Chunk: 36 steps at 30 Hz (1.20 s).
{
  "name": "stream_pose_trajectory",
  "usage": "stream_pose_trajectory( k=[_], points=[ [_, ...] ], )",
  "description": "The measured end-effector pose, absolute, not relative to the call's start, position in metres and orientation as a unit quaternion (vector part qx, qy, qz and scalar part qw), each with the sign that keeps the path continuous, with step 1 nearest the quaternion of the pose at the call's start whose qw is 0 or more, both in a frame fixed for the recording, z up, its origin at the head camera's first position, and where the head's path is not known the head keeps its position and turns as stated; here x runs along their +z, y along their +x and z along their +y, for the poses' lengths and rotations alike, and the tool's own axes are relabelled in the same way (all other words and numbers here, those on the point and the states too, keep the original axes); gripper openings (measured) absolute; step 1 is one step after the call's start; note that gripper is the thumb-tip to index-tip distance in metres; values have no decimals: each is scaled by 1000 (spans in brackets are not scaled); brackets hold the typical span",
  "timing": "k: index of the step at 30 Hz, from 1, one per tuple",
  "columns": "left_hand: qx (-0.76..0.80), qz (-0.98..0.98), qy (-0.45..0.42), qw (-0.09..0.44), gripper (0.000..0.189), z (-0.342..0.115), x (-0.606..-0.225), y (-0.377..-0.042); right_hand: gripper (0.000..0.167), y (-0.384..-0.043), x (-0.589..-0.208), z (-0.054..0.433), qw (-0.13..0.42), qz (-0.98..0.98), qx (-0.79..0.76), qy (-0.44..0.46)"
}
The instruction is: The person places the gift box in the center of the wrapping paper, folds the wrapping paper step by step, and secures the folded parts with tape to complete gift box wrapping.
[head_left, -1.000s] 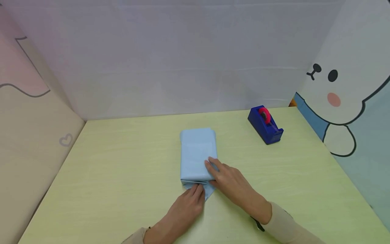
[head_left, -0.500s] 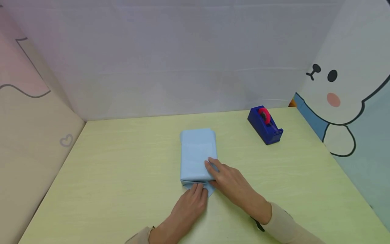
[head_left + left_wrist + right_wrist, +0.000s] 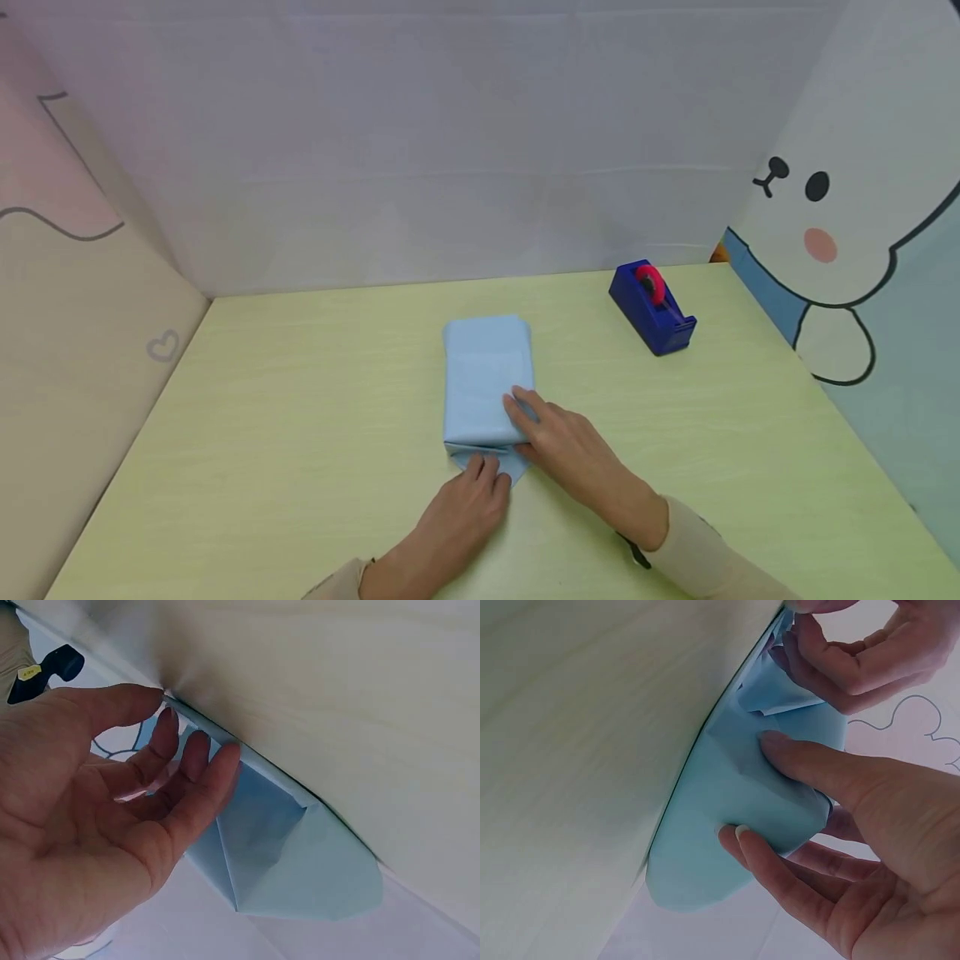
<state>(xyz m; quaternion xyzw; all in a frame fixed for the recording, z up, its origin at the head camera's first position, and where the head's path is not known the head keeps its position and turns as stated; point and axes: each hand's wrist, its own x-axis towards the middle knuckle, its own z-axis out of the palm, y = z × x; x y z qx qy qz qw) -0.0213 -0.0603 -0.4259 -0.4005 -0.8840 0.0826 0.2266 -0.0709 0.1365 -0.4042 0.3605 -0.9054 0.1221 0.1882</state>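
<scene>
A box-shaped package (image 3: 487, 379) in light blue wrapping paper lies on the table, its near end partly folded. At that end, a loose paper flap (image 3: 517, 467) sticks out toward the person. My left hand (image 3: 467, 512) pinches the edge of this flap between thumb and curled fingers; in the left wrist view the fingertips meet at the paper's edge. My right hand (image 3: 573, 450) grips the package's near right corner. In the right wrist view its thumb (image 3: 810, 761) presses the folded end, with the fingers on the package's side and top. The package's contents are hidden.
A blue tape dispenser (image 3: 654, 308) with a red-cored roll stands at the back right of the pale wooden table (image 3: 300, 400). A white sheet (image 3: 450, 150) hangs behind the table. Printed panels (image 3: 847, 275) stand at the sides.
The left hand has shifted slightly to the right along the flap, then back a little toward the person. The right hand and package have stayed in place.
</scene>
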Motion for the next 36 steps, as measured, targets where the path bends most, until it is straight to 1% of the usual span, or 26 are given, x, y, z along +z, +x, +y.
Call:
stream_pose_trajectory(
  k=[2,7,11,14,19,22,23,26,32,34,36],
  points=[
    [89,-881,-405,227,8,-60,-425,-20,65,-71,-405,136,190,-905,122,361],
    [90,-876,-410,238,19,-58,-423,-19,65,-71,-405,136,186,-906,120,361],
    [83,-874,-411,244,19,-57,-422,-17,65,-71,-405,135,180,-908,112,361],
    [78,-872,-408,258,19,-55,-423,-17,66,-71,-404,135,182,-908,109,361],
    [69,-866,-399,293,26,-52,-425,-19,66,-72,-404,135,188,-908,112,358],
    [68,-867,-388,305,24,-50,-427,-20,66,-71,-404,136,181,-910,112,357],
    [68,-869,-384,306,20,-49,-427,-20,66,-71,-404,136,179,-910,111,357],
    [74,-874,-376,297,17,-49,-427,-20,66,-71,-403,135,176,-911,110,356],
    [64,-887,-385,248,20,-53,-425,-18,66,-71,-404,135,178,-911,110,356],
    [68,-885,-389,248,24,-53,-425,-18,66,-71,-404,135,177,-911,110,356],
    [76,-880,-391,261,33,-52,-425,-18,66,-71,-404,135,175,-911,108,356]
  ],
)
